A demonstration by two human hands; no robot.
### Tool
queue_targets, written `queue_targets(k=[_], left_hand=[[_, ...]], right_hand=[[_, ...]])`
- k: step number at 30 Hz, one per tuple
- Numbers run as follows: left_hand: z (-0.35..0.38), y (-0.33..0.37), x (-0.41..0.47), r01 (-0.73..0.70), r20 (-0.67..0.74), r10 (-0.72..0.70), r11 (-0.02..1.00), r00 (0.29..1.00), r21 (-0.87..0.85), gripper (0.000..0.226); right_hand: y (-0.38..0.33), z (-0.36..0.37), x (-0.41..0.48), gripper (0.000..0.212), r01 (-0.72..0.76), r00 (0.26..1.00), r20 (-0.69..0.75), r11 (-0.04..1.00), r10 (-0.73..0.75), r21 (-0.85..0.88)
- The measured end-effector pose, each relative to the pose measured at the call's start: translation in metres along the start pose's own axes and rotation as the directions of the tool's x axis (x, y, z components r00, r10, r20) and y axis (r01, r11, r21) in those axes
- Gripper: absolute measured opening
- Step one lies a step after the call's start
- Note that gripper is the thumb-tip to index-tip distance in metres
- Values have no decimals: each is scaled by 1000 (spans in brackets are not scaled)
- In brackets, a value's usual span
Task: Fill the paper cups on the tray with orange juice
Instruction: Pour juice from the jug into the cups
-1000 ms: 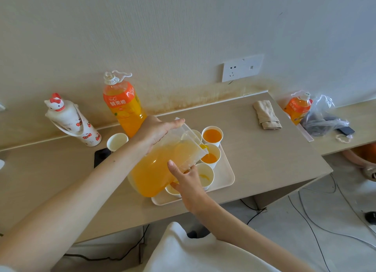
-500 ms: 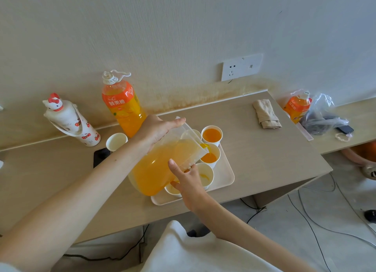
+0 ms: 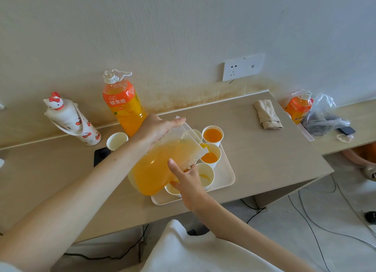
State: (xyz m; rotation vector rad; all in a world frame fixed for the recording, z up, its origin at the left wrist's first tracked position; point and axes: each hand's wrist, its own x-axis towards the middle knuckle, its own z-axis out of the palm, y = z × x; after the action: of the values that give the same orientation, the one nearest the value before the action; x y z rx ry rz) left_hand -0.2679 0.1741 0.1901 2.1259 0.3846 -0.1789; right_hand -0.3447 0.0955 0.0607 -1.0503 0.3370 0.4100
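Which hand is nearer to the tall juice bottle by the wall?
Left. The left hand grips the pitcher right beside the juice bottle; the right hand supports it lower, nearer the person.

Bare forearms (image 3: 81,190) lead to the left hand (image 3: 156,130) and right hand (image 3: 189,182); the clothing (image 3: 193,251) is white.
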Motion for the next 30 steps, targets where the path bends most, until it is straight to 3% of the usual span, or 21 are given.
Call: queue_targets(k=[6, 11, 26, 28, 30], left_hand=[[-2, -6, 5, 14, 44, -14, 1000, 999, 11, 46], [-2, -6, 7, 28, 41, -29, 999, 999, 18, 58], [-6, 5, -8, 48, 45, -46, 998, 998, -44, 40], [-6, 4, -7, 51, 52, -49, 998, 997, -47, 44], [-6, 5, -7, 49, 43, -48, 998, 998, -29, 67]], right_hand=[[2, 0, 1, 87, -16, 1000, 7, 1000, 16, -7], [2, 0, 3, 93, -18, 1000, -3, 1000, 18, -8], [3, 1, 4, 89, 2, 1000, -6, 1000, -2, -11], [3, 2, 5, 90, 2, 1000, -4, 1000, -2, -14], [2, 2, 5, 89, 3, 1000, -7, 1000, -4, -18]])
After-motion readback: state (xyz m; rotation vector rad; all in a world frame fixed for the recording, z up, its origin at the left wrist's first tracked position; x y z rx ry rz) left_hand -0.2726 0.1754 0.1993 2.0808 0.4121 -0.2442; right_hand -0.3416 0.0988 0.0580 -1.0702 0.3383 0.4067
